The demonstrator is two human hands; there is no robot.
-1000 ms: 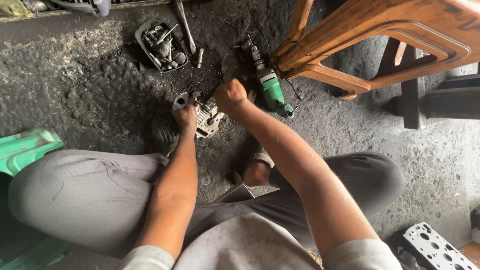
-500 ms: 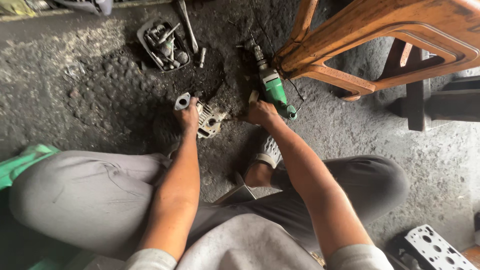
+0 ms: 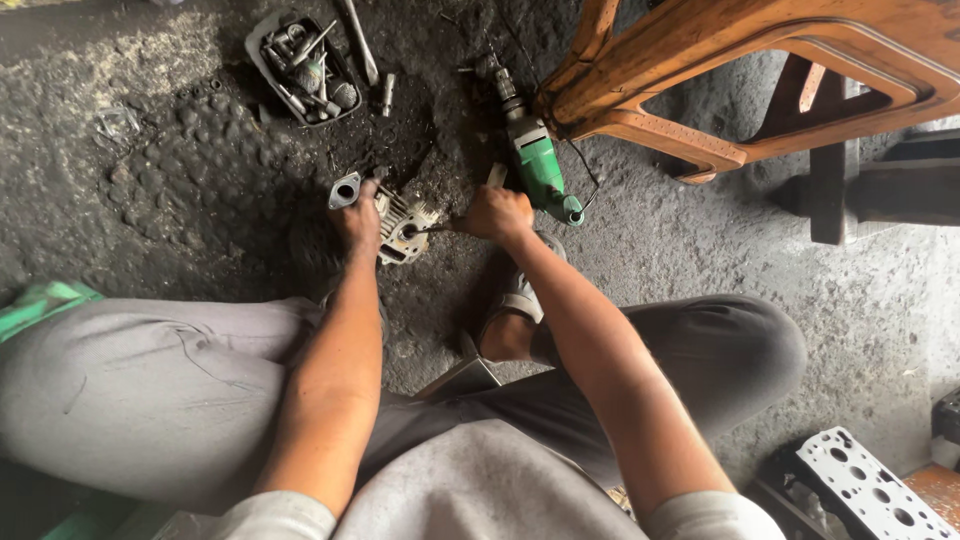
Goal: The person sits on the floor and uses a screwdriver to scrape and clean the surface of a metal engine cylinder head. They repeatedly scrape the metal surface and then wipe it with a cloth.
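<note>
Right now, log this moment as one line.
left hand: steadies finned grey metal engine part | right hand: holds thin tool against it | green power drill: on floor

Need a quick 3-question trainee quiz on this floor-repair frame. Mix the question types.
1. True or false: the left hand rests on the finned metal engine part on the floor.
2. Multiple choice: what lies just beyond the right hand? A) a green electric drill B) a red bucket C) a coiled hose
3. Fill in: the small tray of sockets and bits sits to the ___ of the drill, as seen by the head camera.

Key:
1. True; the hand steadies the part.
2. A; the green electric drill lies next to the wooden chair frame.
3. Left.
</note>
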